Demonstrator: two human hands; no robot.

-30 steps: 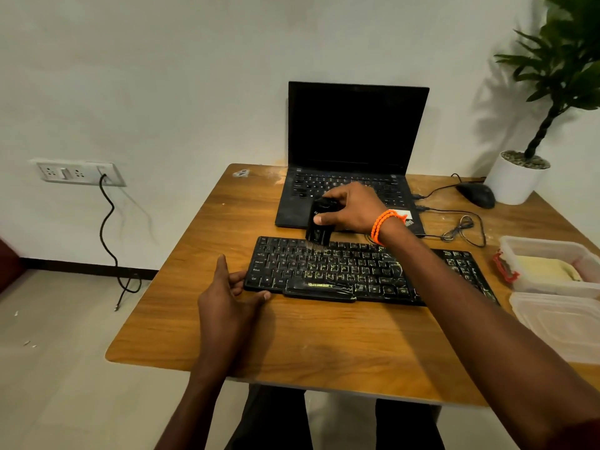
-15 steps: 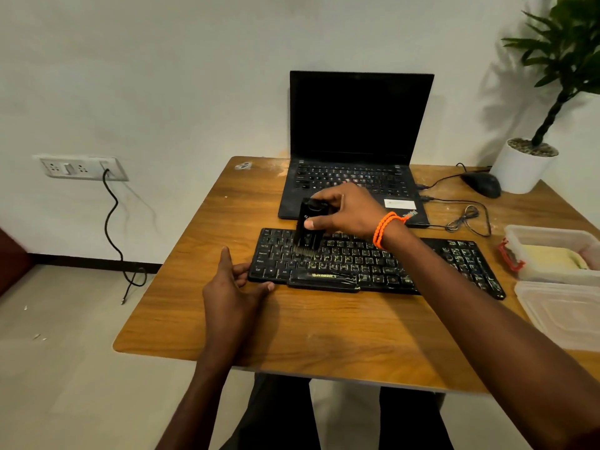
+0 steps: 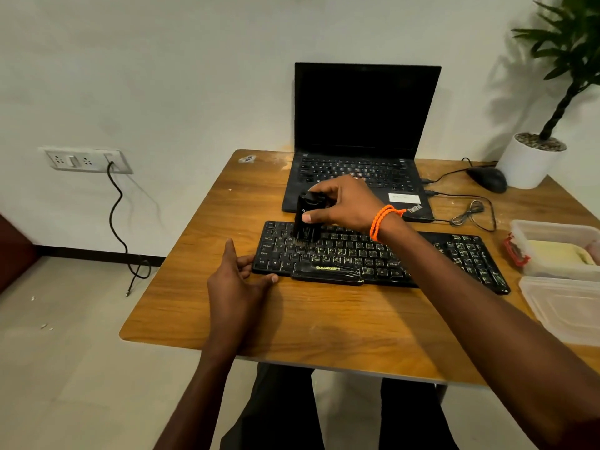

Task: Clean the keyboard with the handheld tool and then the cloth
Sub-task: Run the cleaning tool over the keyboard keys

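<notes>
Head view: black keyboard (image 3: 383,258) lies across the centre of the wooden worktop (image 3: 324,319), just in front of the open laptop (image 3: 360,141); right hand (image 3: 344,203), orange bracelet (image 3: 383,220) at the wrist, has its fingers clamped on the black handheld tool (image 3: 306,219), held upright with its lower end on the keys at the keyboard's left part. Left hand (image 3: 237,280) rests on the worktop at the keyboard's left end, fingers straight and touching its edge. At right frame edge: a plastic container (image 3: 552,251) with yellow cloth (image 3: 558,254) inside, lid (image 3: 565,306) just below it.
</notes>
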